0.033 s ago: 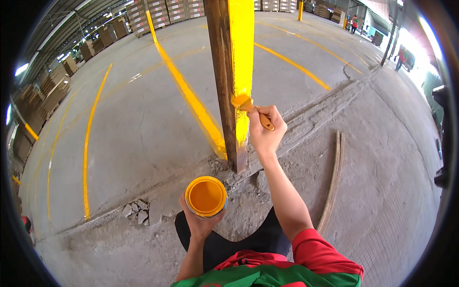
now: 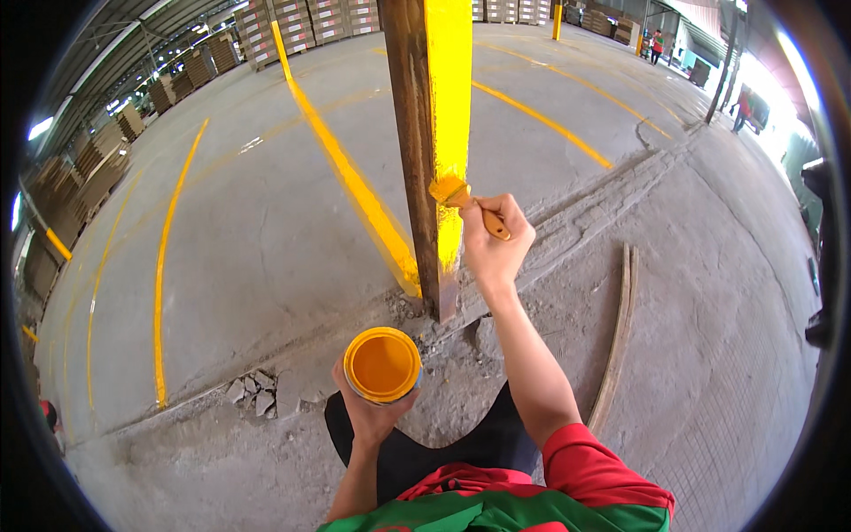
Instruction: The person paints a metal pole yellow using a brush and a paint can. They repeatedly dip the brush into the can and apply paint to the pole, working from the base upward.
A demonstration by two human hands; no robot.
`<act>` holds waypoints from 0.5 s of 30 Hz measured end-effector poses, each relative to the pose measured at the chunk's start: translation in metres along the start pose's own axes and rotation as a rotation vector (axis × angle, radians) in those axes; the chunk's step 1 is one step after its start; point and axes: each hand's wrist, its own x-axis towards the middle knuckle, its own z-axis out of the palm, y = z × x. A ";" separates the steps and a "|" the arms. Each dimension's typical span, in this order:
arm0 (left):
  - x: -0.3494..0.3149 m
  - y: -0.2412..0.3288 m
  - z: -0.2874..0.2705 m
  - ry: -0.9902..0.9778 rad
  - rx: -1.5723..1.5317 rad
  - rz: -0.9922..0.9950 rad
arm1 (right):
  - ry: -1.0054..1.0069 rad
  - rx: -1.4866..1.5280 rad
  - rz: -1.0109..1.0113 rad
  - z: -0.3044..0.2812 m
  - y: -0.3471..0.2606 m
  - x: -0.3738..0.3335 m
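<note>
At the lower centre of the frame, the left hand (image 2: 368,421) curls around an open can (image 2: 349,368) of orange-yellow paint, unmoved since the earlier frame; its fingers are partly hidden behind the can. Near the centre, the right hand (image 2: 495,253) pinches a wooden-handled brush (image 2: 453,192), both shifted very slightly rightward. The bristles touch the yellow face of a post (image 2: 451,97), whose top is cut off by the upper edge. Stacked cartons (image 2: 326,19) beyond are partly hidden, and a distant person (image 2: 657,47), upper right, is too small to make out.

Shows grey floor (image 2: 257,230) with yellow lines (image 2: 160,293) before the cartons (image 2: 324,22), roof (image 2: 93,40) to their left, daylight (image 2: 776,115) far right.
</note>
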 end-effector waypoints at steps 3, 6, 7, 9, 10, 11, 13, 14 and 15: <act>-0.001 0.002 -0.002 0.007 -0.025 0.017 | 0.047 0.054 -0.180 0.004 -0.030 0.035; -0.004 0.004 0.000 0.035 -0.190 0.002 | 0.189 0.241 -0.400 0.027 -0.068 0.098; -0.006 0.005 0.000 0.036 -0.208 0.000 | 0.244 0.320 -0.475 0.037 -0.079 0.119; -0.008 0.005 0.000 0.039 -0.243 0.001 | 0.245 0.389 -0.453 0.052 -0.090 0.143; -0.008 0.005 -0.001 0.041 -0.225 -0.001 | 0.240 0.417 -0.461 0.055 -0.089 0.148; -0.008 0.004 -0.001 0.042 -0.208 -0.004 | 0.237 0.360 -0.431 0.056 -0.083 0.143; -0.008 0.003 -0.003 0.027 -0.153 -0.001 | 0.226 0.237 -0.410 0.051 -0.060 0.118; -0.008 0.002 -0.004 0.015 -0.115 0.007 | 0.194 0.178 -0.330 0.043 -0.044 0.099; -0.008 0.002 -0.005 0.004 -0.076 0.014 | 0.160 0.121 -0.249 0.034 -0.028 0.077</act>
